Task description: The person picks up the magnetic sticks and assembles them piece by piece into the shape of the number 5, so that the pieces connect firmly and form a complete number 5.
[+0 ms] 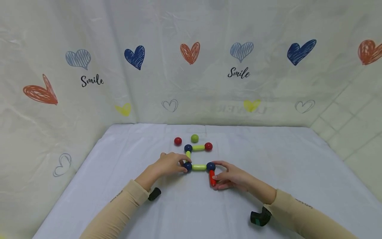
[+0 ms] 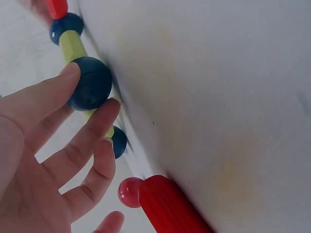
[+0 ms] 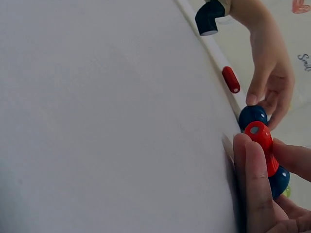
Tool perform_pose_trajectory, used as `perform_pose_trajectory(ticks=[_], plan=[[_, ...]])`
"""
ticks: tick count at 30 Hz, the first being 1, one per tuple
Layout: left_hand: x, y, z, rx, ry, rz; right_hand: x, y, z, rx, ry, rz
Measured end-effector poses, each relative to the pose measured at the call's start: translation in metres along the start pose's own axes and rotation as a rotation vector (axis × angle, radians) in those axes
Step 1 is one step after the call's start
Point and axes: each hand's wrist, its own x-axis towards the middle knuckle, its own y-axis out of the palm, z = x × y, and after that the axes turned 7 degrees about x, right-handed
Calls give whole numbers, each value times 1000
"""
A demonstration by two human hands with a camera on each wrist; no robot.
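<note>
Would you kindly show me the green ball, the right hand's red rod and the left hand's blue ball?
Green ball (image 1: pixel 195 138): head view, middle of its surface.
Red rod (image 1: pixel 212 178): head view, middle of its exposed side.
Blue ball (image 2: pixel 93 83): left wrist view, its uncovered middle.

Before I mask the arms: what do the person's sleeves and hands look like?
Left sleeve and right sleeve: long, beige, each with small dark lettering, too small to read. Left hand and right hand: bare, no gloves or rings visible. Black part at the left wrist; black bent part with a green patch at the right. No cables visible.
</note>
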Motion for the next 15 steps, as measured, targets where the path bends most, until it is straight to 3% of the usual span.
perform_pose_trajectory(ticks=[15], plan=[[0,2,2,6,-11,-11,2,6,-2,34,-46,-34]])
